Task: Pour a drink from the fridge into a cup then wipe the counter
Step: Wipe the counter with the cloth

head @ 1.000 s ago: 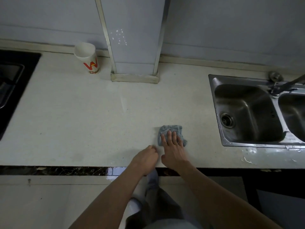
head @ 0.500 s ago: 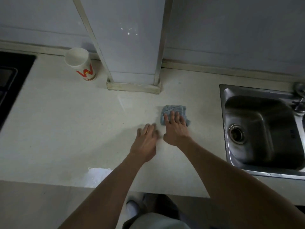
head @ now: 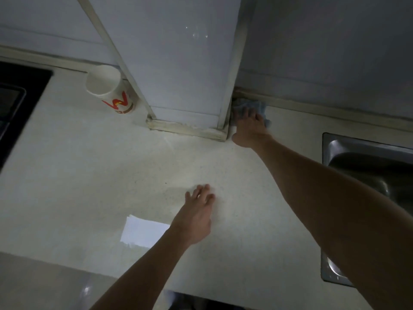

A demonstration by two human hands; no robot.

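cloth [head: 260, 106] sits at 1 o'clock against the pillar [head: 178, 74], right hand [head: 250, 126] pressing flat on it; left hand [head: 197, 213] rests wide on the desk [head: 89, 175]; cup [head: 111, 91] at 10 o'clock.

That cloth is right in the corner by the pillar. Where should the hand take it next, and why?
Probably pull it back toward the front edge. The right hand presses the cloth against the pillar and back wall, so no room lies ahead, while counter stretches behind it toward the person.

Dim grey wall [head: 335, 52], perhaps tiled.
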